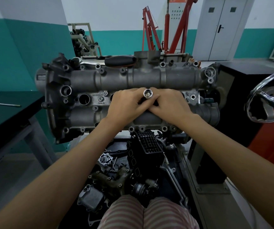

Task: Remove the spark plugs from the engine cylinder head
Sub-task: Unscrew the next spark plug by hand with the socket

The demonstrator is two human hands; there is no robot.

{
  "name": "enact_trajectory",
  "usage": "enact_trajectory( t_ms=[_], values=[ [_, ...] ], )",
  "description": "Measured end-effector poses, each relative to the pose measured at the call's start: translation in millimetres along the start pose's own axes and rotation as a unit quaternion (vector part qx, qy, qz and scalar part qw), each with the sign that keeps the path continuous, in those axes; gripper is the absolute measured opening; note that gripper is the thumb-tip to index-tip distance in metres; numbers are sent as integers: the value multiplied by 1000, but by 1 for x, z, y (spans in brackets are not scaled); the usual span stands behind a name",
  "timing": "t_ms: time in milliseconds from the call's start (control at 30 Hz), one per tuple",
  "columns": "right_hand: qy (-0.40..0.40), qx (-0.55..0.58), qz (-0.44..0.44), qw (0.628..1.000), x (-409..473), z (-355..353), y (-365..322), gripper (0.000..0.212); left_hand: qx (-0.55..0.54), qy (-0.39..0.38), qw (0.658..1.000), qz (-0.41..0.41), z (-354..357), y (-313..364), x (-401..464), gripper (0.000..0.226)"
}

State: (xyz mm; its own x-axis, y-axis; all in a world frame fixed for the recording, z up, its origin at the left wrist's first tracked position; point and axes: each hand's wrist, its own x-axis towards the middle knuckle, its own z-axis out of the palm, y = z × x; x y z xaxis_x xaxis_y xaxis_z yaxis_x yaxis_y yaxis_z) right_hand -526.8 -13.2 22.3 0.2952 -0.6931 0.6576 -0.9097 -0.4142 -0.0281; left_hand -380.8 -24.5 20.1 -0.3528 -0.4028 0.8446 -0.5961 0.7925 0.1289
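Cylinder head (129,80): left hand (126,104), right hand (169,104) fingers clamped round socket (147,93).

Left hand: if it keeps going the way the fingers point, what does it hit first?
The left hand points up-right toward the socket, which its fingers already hold. Directly beyond that lie the right hand fingers, then probably the cylinder head's rear ridge; depth is unclear.

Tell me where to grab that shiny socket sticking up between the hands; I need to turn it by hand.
Grip the socket around its round upper barrel, just below the open end, coming down from above. It stands upright over the cylinder head, and both the left hand and right hand already pinch it there.
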Motion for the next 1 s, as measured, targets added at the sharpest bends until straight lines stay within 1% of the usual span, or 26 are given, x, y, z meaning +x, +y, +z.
enact_trajectory(
  t_ms=[167, 233, 300, 400, 467, 633, 700, 800, 900, 1000],
  values=[
    [-22, -22, -18, 999, 1, -1, -1, 33, -1, -14, 999, 34, -4, 1, 3, 29],
    [-25, -30, -27, 999, 2, -3, -2, 31, 1, -21, 999, 42, -5, 0, 4, 32],
    [-38, -47, -40, 997, 4, -5, -2, 30, 31, -24, 996, 75, -8, -3, 7, 37],
    [-75, -84, -59, 992, 10, -8, 0, 30, 93, -37, 984, 145, -14, -7, 16, 37],
    [-88, -89, -63, 990, 14, -9, 1, 28, 105, -47, 981, 159, -13, -9, 21, 37],
    [-42, -55, -35, 997, 12, -4, 4, 32, 66, -26, 990, 125, -2, -9, 20, 35],
    [-31, -32, -30, 999, 10, -5, 3, 38, 43, -28, 993, 108, -3, -9, 18, 36],
    [-30, -18, -20, 999, 10, -6, 4, 42, 5, -46, 996, 83, -5, -8, 17, 34],
    [-36, -22, -18, 999, 10, -5, 5, 35, -12, -55, 997, 61, -5, -7, 15, 32],
    [-39, -37, -13, 998, 10, -5, 5, 37, -26, -64, 997, 36, -5, -7, 13, 35]
  ],
)
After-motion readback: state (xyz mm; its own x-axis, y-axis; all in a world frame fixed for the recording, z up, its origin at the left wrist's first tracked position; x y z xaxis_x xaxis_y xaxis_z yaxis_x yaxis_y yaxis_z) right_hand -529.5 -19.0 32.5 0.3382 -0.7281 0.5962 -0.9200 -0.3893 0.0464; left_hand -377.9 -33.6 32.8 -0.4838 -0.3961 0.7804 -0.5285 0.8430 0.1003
